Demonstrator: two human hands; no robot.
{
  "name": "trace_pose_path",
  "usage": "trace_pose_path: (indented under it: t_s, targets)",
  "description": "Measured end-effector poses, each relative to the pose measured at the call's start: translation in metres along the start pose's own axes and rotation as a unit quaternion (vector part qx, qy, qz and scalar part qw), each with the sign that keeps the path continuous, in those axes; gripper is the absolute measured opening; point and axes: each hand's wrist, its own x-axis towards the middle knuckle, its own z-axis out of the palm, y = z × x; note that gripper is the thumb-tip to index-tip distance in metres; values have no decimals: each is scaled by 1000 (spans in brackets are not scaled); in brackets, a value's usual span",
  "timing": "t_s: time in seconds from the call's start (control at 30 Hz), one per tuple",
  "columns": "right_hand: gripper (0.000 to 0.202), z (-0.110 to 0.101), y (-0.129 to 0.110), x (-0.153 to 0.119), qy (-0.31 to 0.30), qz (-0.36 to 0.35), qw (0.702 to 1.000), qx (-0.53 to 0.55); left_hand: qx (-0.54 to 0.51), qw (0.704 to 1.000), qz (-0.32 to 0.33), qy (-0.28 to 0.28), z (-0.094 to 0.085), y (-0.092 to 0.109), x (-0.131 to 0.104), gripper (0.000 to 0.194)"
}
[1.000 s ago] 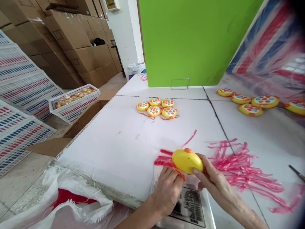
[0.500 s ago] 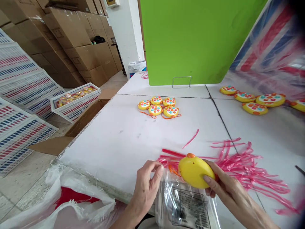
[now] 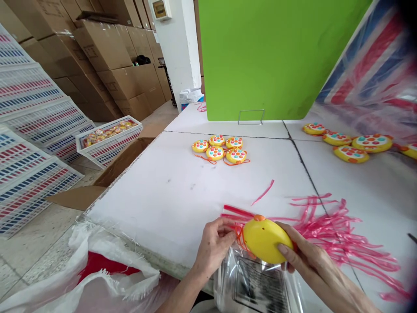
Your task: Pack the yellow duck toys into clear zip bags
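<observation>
Near the table's front edge, my right hand (image 3: 302, 252) grips a yellow oval toy (image 3: 267, 240) with its plain back facing up and an orange knob at its top. My left hand (image 3: 217, 243) is just left of the toy, thumb and fingertips pinched together beside an orange cord (image 3: 241, 240); whether the cord is between them is too small to tell. Below both hands lies a clear plastic bag (image 3: 260, 284) with a dark printed panel. Pink plastic strips (image 3: 345, 239) spread over the table to the right and behind the toy.
Several yellow toys (image 3: 215, 152) with coloured dots sit mid-table, more (image 3: 351, 154) at the right. A green board (image 3: 276, 56) stands behind. Left of the table (image 3: 146, 195) are an open carton (image 3: 124, 163), a white basket (image 3: 112, 145) and stacked crates (image 3: 29, 182). A white sack (image 3: 114, 287) is at front left.
My left hand has moved slightly right, closer to the toy, and the orange cord now stands raised beside its fingertips. The camera view has shifted a little.
</observation>
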Motion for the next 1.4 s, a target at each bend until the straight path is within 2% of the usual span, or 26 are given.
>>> trace_pose_path:
  t_s: [0.13, 0.33, 0.47, 0.57, 0.63, 0.7, 0.8, 0.9, 1.03, 1.1, 1.23, 1.33, 1.4]
  targets:
    - [72, -3, 1, 2, -6, 20, 999, -39, 25, 999, 16, -11, -1, -3, 1, 15]
    - [62, -8, 8, 6, -126, 34, 985, -110, 68, 995, 72, -4, 0, -8, -5, 18]
    - [45, -4, -2, 12, -189, -33, 976, -102, 109, 990, 86, 0, 4, -8, -9, 20]
    - [43, 0, -16, 16, -220, -79, 968, -91, 157, 982, 99, 32, 0, -4, -13, 18]
    - [43, 2, -21, 18, -209, -100, 969, -86, 194, 972, 109, 75, -7, 0, -17, 19]
    - [41, 4, -21, 18, -192, -109, 972, -80, 217, 966, 102, 94, -15, 4, -21, 24]
    - [38, 5, -16, 17, -183, -106, 975, -72, 223, 971, 65, 49, -22, 7, -26, 29]
    - [37, 5, -13, 15, -182, -106, 976, -64, 235, 972, 30, 6, -17, 5, -27, 27]
    - [37, 4, -14, 13, -169, -106, 977, -80, 261, 965, 10, -14, -5, 0, -23, 9]
    - [34, 5, -17, 11, -162, -109, 976, -100, 238, 971, 13, -26, -1, -1, -22, 15]
    - [22, 13, -21, 9, -163, -146, 969, -115, 97, 994, -5, -40, 2, -3, -23, 15]
    - [14, 23, -23, 9, -180, -153, 967, -92, 30, 999, -15, -36, 4, -6, -26, 19]
    - [16, 27, -22, 9, -191, -151, 966, -86, 9, 999, -9, -32, 5, -7, -26, 22]
